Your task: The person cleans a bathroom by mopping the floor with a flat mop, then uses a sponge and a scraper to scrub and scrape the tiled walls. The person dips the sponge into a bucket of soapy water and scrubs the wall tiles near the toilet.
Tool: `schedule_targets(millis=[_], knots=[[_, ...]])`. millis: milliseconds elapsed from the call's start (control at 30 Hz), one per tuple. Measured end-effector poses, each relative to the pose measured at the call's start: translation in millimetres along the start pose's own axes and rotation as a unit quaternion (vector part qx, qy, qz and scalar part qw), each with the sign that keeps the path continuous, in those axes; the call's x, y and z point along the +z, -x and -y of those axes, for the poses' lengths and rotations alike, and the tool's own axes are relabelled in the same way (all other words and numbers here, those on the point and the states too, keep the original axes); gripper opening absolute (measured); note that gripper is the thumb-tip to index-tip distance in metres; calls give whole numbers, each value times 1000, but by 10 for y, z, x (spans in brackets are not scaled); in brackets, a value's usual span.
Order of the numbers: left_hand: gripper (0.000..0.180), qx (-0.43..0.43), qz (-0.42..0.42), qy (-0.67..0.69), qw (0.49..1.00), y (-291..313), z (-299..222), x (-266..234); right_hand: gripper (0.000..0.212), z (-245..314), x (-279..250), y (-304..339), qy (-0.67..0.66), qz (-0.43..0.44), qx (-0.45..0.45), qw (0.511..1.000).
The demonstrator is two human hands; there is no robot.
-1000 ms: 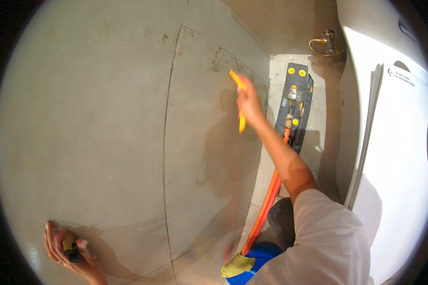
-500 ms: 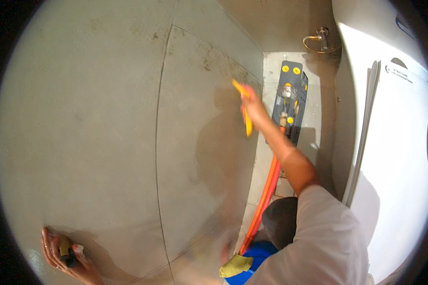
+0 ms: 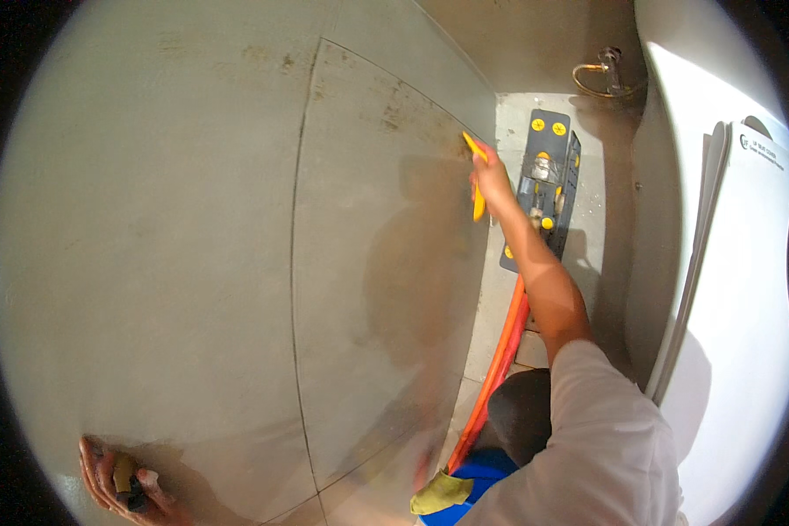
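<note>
My right hand (image 3: 491,180) is closed round a slim yellow tool (image 3: 479,209) with a long, narrow body; its working end is too small to make out. The tool's upper tip is at the grey tiled wall (image 3: 202,219), close to dark stains (image 3: 396,118) along a joint. Low on the left, my left hand (image 3: 96,478) is against the same wall, its fingers curled round a brown and black object (image 3: 125,474). Part of that object is hidden by the fingers, and I cannot tell its kind.
A grey flat mop head (image 3: 548,158) with yellow dots lies on the floor to the right, its orange pole (image 3: 504,351) running toward me. A blue bucket (image 3: 482,473) with a yellow-green cloth (image 3: 441,493) stands below. A white toilet (image 3: 736,263) is at the right, a valve with a hose (image 3: 612,74) behind.
My right hand has moved up and to the right with the yellow tool, nearer the wall's far corner. The left hand appears slightly lower, and the whole view has shifted a little.
</note>
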State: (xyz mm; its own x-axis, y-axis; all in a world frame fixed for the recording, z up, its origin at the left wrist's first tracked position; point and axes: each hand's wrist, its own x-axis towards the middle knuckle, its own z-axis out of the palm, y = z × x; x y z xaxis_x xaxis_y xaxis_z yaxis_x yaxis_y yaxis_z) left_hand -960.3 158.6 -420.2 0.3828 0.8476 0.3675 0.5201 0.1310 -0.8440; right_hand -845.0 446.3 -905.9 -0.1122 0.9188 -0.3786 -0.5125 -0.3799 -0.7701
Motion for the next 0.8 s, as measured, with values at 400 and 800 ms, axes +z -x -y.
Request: schedule_targets(millis=[400, 800], knots=[[55, 50, 15, -15, 999, -61, 6, 2, 34, -302, -153, 15, -21, 31, 65, 997], [53, 66, 50, -36, 996, -34, 55, -47, 35, -711, -176, 312, 10, 60, 106, 993]])
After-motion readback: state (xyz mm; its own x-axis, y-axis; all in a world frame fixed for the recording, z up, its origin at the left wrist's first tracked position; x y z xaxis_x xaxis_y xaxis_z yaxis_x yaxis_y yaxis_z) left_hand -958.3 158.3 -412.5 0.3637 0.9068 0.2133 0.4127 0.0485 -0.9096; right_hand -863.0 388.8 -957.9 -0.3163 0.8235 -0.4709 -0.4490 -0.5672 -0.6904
